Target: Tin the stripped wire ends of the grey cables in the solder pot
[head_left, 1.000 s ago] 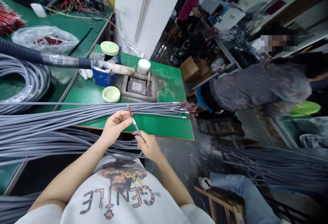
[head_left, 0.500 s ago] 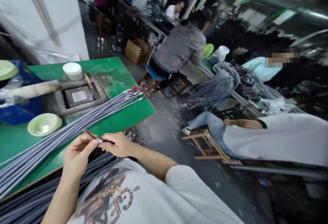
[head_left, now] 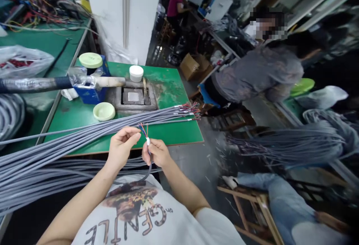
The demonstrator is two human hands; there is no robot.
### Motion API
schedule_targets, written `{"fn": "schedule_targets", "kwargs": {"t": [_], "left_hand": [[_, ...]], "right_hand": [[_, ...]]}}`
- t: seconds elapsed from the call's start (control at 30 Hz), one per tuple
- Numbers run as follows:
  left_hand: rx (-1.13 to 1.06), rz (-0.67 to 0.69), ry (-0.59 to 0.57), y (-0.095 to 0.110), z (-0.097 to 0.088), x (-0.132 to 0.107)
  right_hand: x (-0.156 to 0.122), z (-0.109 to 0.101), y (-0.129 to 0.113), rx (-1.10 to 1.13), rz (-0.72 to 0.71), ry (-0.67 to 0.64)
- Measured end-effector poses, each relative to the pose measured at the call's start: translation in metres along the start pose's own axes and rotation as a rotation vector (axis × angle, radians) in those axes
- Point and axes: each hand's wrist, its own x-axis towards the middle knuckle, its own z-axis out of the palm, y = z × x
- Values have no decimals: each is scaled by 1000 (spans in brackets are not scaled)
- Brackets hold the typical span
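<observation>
My right hand (head_left: 157, 153) grips a grey cable (head_left: 149, 167) just below its white sleeve (head_left: 148, 140). Above the sleeve, thin coloured wires (head_left: 144, 129) fan out, blue on the left and red or orange on the right. My left hand (head_left: 123, 145) has thumb and forefinger pinched at the blue wires on the left of that fan. Behind my hands, a bundle of grey cables (head_left: 112, 125) lies across the green table, their stripped ends (head_left: 190, 109) near its right edge. More grey cables (head_left: 64, 174) run below the table edge.
On the green table (head_left: 168, 84) stand a square metal pot (head_left: 135, 97), a white tub (head_left: 136, 73), a pale green bowl (head_left: 104, 111) and a blue box (head_left: 91, 95) beneath a duct hose (head_left: 61, 83). Co-workers sit to the right, near a wooden stool (head_left: 252, 200).
The view has swung left. My hands have drawn apart a little, and the cable end now points upward in my right hand with its wires spread.
</observation>
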Motion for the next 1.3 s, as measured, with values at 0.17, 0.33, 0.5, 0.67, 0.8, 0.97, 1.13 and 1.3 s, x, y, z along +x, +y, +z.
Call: {"fn": "schedule_targets", "kwargs": {"t": [0.17,0.33,0.5,0.67,0.8,0.97,1.13,1.3], "left_hand": [[-22,-22,5,0,1,-2],[-44,-30,25,2,1,-1],[-56,-100,35,2,-1,1],[-120,-158,39,-1,-3,3],[-149,-195,25,2,-3,4],[-190,-241,1,4,-4,6],[-198,-125,59,-10,-4,0],[-7,225,127,-22,-8,-7]], "right_hand": [[2,4,6,39,-10,20],[4,5,8,19,14,45],[5,7,7,-30,34,57],[7,7,9,-58,55,43],[7,6,10,-66,63,36],[8,8,9,-37,47,31],[9,11,11,-67,22,111],[10,16,6,-289,-2,166]]}}
